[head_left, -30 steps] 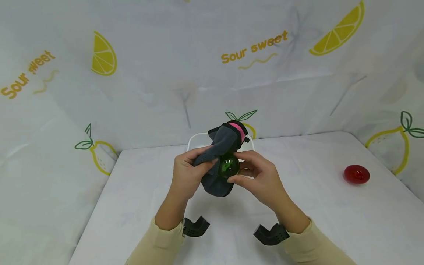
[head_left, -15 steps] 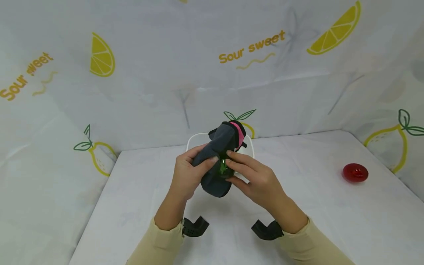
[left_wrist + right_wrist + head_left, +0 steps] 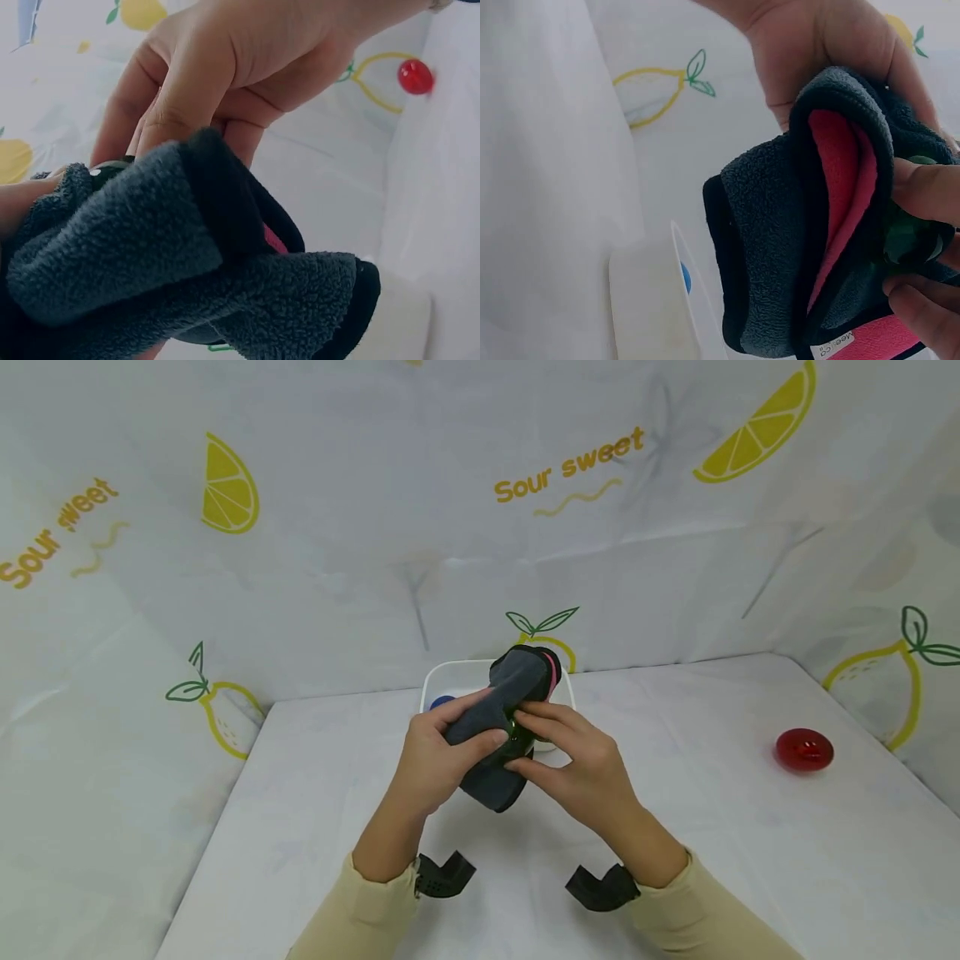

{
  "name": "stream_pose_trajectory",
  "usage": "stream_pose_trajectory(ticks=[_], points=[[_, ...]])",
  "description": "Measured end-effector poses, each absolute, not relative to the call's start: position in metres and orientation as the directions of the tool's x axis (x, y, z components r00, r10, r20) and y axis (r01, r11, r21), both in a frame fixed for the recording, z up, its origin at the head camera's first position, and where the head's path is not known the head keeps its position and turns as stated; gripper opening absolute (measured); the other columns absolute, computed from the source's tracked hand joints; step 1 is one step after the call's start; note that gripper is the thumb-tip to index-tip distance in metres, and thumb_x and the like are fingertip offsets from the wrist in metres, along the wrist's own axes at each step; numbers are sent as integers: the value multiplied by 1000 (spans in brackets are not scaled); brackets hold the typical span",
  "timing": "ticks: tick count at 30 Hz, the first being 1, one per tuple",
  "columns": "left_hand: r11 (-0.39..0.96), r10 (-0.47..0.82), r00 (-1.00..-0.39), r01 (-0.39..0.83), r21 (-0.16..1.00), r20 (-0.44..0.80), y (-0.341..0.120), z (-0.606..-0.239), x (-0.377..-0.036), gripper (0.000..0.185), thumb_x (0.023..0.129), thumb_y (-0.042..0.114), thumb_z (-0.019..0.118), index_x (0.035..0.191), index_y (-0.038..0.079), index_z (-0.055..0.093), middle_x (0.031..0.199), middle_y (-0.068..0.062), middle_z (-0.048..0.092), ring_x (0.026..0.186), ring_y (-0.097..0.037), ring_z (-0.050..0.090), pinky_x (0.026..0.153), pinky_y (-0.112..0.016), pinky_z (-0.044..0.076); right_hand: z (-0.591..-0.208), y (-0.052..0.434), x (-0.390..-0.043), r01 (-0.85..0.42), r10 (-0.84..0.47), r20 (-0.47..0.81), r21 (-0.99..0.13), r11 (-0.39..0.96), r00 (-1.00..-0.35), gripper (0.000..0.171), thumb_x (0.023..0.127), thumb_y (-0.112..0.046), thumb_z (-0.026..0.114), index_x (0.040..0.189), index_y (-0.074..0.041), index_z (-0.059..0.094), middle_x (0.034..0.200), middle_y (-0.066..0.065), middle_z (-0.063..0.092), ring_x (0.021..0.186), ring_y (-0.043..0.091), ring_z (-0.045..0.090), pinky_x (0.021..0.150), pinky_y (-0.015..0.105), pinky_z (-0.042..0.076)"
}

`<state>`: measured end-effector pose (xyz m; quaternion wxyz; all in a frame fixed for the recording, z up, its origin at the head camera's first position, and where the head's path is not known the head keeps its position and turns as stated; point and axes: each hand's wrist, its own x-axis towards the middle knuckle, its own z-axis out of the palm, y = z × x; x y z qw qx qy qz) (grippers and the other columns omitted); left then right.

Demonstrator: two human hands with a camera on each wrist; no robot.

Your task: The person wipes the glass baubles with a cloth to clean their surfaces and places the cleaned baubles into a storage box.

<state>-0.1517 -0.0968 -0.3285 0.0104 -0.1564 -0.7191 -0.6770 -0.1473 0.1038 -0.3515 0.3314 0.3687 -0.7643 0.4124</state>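
1 fuzzy cloth [image 3: 142, 232], glossy grn obj [image 3: 907, 241]

A white sheet [image 3: 337, 568] printed with yellow lemon slices [image 3: 232, 493] and "Sour sweet" lettering [image 3: 570, 467] backs a white-covered table [image 3: 675, 827].

Makeshift recording booth, I'd judge; wider room unclear. White-covered table [image 3: 315, 810] beneath left hand [image 3: 435, 758]; lemon-printed sheeting [image 3: 360, 510] hung beyond the hand and to its left; black camera [image 3: 444, 877] at its wrist.

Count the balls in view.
3, apparently: the red ball on the table, the green ball in the right hand against the cloth, the mostly hidden blue ball in the white container. More may be hidden.
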Motion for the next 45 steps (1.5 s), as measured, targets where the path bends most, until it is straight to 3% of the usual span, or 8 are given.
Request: stream_pose_trajectory(ticks=[5,13,16,24,31,38,45], points=[[31,153,-938,319,947,311,-98,-327,-152,35,87,6,73,121,9,70,121,-9,68,106,-21,68,83,-33,58,-351,104,-145,-800,-263,758,-534,274,-596,58,64,4,88,119,2,68,122,15,64,111,19,65,85,21,55],[8,57,-920,388,922,387,-98,-324,-151,27,87,0,70,113,0,70,112,-16,70,101,-20,68,83,-32,58,-351,103,-144,-802,-272,754,-559,211,-598,60,62,9,88,118,3,66,123,18,62,115,11,62,87,23,55],[-12,51,-919,390,921,390,-98,-323,-152,28,87,-2,69,115,0,70,113,-17,69,102,-20,67,84,-32,58,-350,103,-144,-779,-259,736,-608,153,-625,60,61,12,86,118,4,66,122,19,61,114,12,62,87,26,56],[-69,84,-915,389,919,394,-99,-325,-153,34,85,-5,69,119,-2,67,117,-19,66,103,-18,65,83,-29,57,-346,107,-145,-612,-184,600,-791,9,-778,62,65,16,83,122,8,61,119,5,62,97,14,69,82,31,58],[-118,156,-918,349,930,364,-100,-324,-151,44,81,-6,73,124,-1,65,119,-17,67,104,-18,66,85,-32,57,-342,113,-146,-339,-221,392,-909,-244,-893,55,74,14,76,121,-12,65,120,2,60,94,15,69,79,31,60],[-85,214,-937,263,961,275,-99,-324,-149,56,76,0,81,128,13,65,125,-8,66,111,-23,64,89,-37,57,-340,114,-147,-265,-235,340,-916,-300,-911,52,77,14,74,117,-17,65,114,4,58,89,13,70,81,29,59],[-64,198,-946,249,966,257,-98,-323,-148,55,76,3,83,127,15,66,121,-9,68,109,-24,64,88,-38,57,-341,115,-146,-310,-243,367,-919,-242,-898,52,78,13,74,124,-7,61,115,7,57,90,12,70,81,30,59]])
